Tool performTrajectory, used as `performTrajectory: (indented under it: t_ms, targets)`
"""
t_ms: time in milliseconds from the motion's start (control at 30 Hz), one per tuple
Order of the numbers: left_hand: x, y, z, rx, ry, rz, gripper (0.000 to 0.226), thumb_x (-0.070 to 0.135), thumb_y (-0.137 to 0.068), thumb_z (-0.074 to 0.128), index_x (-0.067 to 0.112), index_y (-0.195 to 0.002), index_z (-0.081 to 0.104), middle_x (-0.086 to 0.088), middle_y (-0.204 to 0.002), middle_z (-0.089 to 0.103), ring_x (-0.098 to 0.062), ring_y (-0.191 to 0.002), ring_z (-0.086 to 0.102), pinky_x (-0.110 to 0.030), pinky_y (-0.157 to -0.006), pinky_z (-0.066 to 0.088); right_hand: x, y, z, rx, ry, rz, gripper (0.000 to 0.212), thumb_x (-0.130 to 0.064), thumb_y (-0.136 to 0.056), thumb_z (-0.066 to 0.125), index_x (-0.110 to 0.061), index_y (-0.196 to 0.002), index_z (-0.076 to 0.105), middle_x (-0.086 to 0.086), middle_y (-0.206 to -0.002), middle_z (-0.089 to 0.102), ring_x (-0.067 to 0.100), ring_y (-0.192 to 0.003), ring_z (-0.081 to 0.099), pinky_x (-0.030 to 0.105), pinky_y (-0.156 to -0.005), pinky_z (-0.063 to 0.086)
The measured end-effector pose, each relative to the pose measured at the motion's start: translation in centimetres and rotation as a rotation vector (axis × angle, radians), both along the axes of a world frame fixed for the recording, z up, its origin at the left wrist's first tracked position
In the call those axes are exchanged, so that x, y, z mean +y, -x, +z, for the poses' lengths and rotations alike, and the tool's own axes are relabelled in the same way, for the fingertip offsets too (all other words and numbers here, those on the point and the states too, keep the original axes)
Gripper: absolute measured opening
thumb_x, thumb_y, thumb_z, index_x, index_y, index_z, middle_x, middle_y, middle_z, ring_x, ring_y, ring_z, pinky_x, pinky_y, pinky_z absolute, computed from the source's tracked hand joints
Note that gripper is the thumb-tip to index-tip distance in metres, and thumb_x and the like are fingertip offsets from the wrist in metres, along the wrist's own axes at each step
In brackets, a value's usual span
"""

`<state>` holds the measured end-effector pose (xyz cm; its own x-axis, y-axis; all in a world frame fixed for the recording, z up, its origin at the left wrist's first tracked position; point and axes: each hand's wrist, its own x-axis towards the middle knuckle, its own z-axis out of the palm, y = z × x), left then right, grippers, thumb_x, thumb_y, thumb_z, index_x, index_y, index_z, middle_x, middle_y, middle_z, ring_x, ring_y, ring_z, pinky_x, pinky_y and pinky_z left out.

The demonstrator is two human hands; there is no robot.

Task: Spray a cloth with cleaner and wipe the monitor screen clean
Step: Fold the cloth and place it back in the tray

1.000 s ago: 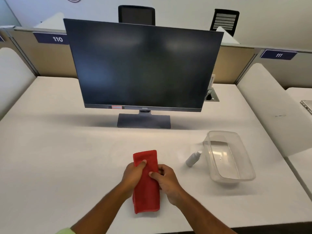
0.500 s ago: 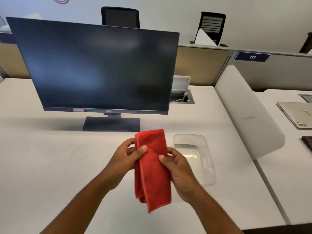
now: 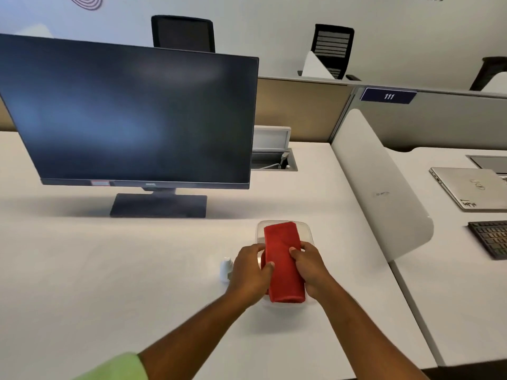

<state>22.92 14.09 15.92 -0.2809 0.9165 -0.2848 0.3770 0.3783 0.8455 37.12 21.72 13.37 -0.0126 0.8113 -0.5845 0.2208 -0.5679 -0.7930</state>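
We have the folded red microfibre cloth (image 3: 284, 263) pinched between both hands above the clear plastic tub (image 3: 307, 233), which sits on the white desk (image 3: 109, 270) to the right of the monitor's stand. Our left hand (image 3: 251, 272) closes on the cloth's left edge with the thumb laid over the top, and our right hand (image 3: 311, 267) closes on the right edge — each hand is gripping the cloth and nothing else. The cloth's long axis runs away from us, its far end reaching toward the tub's back rim and its near fold hanging toward our wrists; whether it touches the tub we cannot tell.

The relation that matters next is the small white spray bottle (image 3: 226, 268). It lies just beside our left hand, on its outer side, partly hidden behind the knuckles, so the left hand is plainly the nearer one. We judge that the left hand should let go and take the bottle while the right keeps the cloth. The black flat-panel monitor (image 3: 131, 116) stands well off to the left and further back — its dark screen shows hazy patches.
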Motion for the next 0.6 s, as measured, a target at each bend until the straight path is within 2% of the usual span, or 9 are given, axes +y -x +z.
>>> performTrajectory:
  t_ms: [133,200,300,367,467,533,600]
  targets:
    - [-0.6,-0.5,-1.5,0.094,-0.013,-0.051,0.050,0.023,-0.097,0.063,0.025,-0.144,0.044,0.004,-0.146,0.043,-0.014,-0.131,0.047,-0.026,-0.105,0.042,0.3,0.8,-0.9,-0.029,0.039,0.050,0.032,-0.018,-0.112,0.043,-0.020,-0.142,0.053,0.007,-0.127,0.069,0.028,-0.108,0.070,0.044,-0.090,0.060]
    - [-0.9,-0.6,-1.9,0.128,-0.036,-0.077,0.052,0.018,-0.097,0.062,0.026,-0.145,0.041,0.005,-0.147,0.039,-0.012,-0.132,0.044,-0.017,-0.101,0.037,0.3,1.1,-1.2,-0.064,0.089,0.073,0.031,-0.019,-0.113,0.041,-0.021,-0.142,0.052,0.008,-0.128,0.068,0.030,-0.108,0.068,0.049,-0.095,0.059]
    - [-1.3,-0.6,-2.7,0.177,-0.078,-0.117,0.058,0.010,-0.094,0.062,0.026,-0.146,0.041,0.006,-0.149,0.036,-0.009,-0.133,0.040,-0.009,-0.098,0.030,0.5,1.4,-1.7,-0.163,0.094,0.125,0.035,-0.014,-0.109,0.040,-0.016,-0.143,0.051,0.009,-0.124,0.069,0.031,-0.107,0.069,0.048,-0.094,0.060]
    - [-1.6,-0.5,-3.4,0.208,-0.092,-0.145,0.061,0.006,-0.093,0.062,0.025,-0.148,0.041,0.008,-0.150,0.034,-0.009,-0.135,0.040,-0.007,-0.100,0.029,0.5,1.7,-1.8,-0.344,-0.008,0.218,0.046,-0.018,-0.108,0.044,-0.015,-0.153,0.037,0.009,-0.134,0.064,0.032,-0.113,0.067,0.045,-0.097,0.057]
    - [-2.0,-0.6,-4.1,0.194,-0.097,-0.145,0.053,0.011,-0.099,0.058,0.024,-0.147,0.042,0.016,-0.149,0.036,-0.009,-0.134,0.044,-0.006,-0.099,0.038,-0.2,2.2,-1.8,-0.687,-0.246,0.414,0.077,-0.036,-0.103,0.058,-0.022,-0.164,0.012,0.012,-0.149,0.049,0.035,-0.121,0.064,0.041,-0.090,0.054]
    - [-2.2,-0.9,-4.4,0.162,-0.091,-0.139,0.043,0.017,-0.105,0.050,0.027,-0.145,0.042,0.033,-0.135,0.042,-0.009,-0.130,0.051,0.001,-0.082,0.042,-0.7,2.2,-2.0,-0.853,-0.349,0.531,0.087,-0.048,-0.099,0.063,-0.029,-0.165,0.010,0.012,-0.158,0.034,0.036,-0.133,0.054,0.043,-0.097,0.055]
    - [-2.4,-0.8,-4.3,0.115,-0.095,-0.130,0.042,0.015,-0.106,0.048,0.028,-0.146,0.040,0.036,-0.129,0.042,-0.011,-0.129,0.053,0.003,-0.073,0.040,-0.8,1.8,-2.5,-0.927,-0.379,0.652,0.090,-0.057,-0.094,0.066,-0.034,-0.164,0.014,0.009,-0.166,0.021,0.036,-0.143,0.042,0.046,-0.107,0.052]
